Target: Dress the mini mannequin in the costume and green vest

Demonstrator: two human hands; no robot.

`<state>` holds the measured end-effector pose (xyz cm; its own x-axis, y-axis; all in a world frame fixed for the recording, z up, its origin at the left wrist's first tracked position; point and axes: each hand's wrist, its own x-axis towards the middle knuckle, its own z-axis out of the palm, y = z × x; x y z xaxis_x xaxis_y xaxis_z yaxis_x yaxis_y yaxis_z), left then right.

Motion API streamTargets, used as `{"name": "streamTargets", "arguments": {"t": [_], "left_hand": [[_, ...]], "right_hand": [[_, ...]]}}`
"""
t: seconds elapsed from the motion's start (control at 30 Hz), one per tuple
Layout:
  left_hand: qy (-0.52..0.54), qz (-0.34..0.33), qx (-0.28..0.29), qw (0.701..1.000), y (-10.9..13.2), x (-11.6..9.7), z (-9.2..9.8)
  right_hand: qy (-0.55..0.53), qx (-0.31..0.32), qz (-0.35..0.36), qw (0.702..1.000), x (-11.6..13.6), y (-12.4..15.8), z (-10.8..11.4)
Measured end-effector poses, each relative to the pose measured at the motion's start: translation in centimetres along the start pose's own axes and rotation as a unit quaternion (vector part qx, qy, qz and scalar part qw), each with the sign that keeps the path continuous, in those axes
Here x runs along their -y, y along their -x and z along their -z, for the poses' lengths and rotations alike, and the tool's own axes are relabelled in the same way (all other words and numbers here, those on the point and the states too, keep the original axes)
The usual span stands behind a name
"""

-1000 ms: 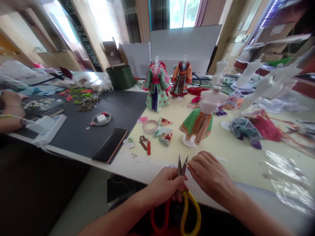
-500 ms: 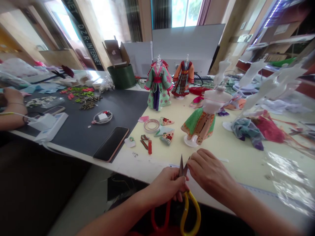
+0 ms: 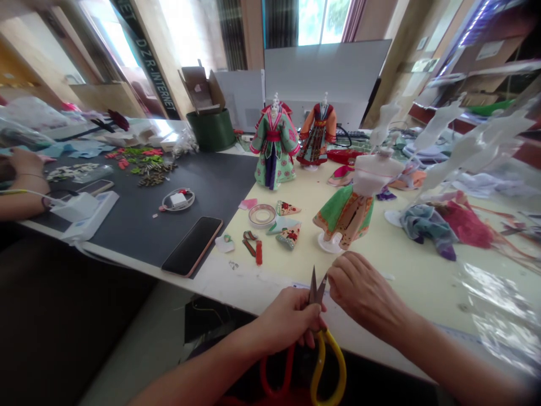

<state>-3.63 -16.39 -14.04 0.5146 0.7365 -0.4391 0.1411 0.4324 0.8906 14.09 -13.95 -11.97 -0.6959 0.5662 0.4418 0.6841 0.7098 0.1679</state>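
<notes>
My left hand (image 3: 287,321) is closed around a pair of scissors (image 3: 316,338) with one red and one yellow handle loop, gripping near the pivot, blades pointing up and slightly apart. My right hand (image 3: 366,293) is closed in a pinch right beside the blade tips, holding something too small to make out. Both hands hover at the near edge of the pale yellow table (image 3: 406,265). Just beyond my right hand stands a small white mannequin (image 3: 372,175) wearing a green and orange skirt (image 3: 344,211).
Two dressed mannequins (image 3: 274,146) stand at the back. A tape roll (image 3: 262,215), fabric scraps (image 3: 289,231) and a phone (image 3: 193,245) on a black mat (image 3: 169,192) lie left. Heaped cloth (image 3: 439,223) and white bare mannequins (image 3: 443,146) fill the right. Another person's arm (image 3: 19,192) rests far left.
The scissor blades closed and have parted a little again. My right hand shifted slightly up and right. The view drifted a little.
</notes>
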Motion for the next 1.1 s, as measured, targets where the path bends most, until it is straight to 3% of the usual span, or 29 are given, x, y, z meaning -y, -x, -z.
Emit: {"name": "streamTargets", "arguments": {"t": [0.13, 0.67, 1.1], "left_hand": [[-0.002, 0.004, 0.0, 1.0, -0.1, 0.1, 0.0], [0.006, -0.004, 0.005, 1.0, -0.2, 0.3, 0.1], [-0.001, -0.009, 0.005, 1.0, 0.0, -0.1, 0.0]], "right_hand": [[-0.032, -0.061, -0.039, 0.997, -0.4, 0.3, 0.3], [-0.074, 0.004, 0.004, 0.997, 0.6, 0.6, 0.4], [0.013, 0.061, 0.028, 0.998, 0.8, -0.3, 0.4]]}}
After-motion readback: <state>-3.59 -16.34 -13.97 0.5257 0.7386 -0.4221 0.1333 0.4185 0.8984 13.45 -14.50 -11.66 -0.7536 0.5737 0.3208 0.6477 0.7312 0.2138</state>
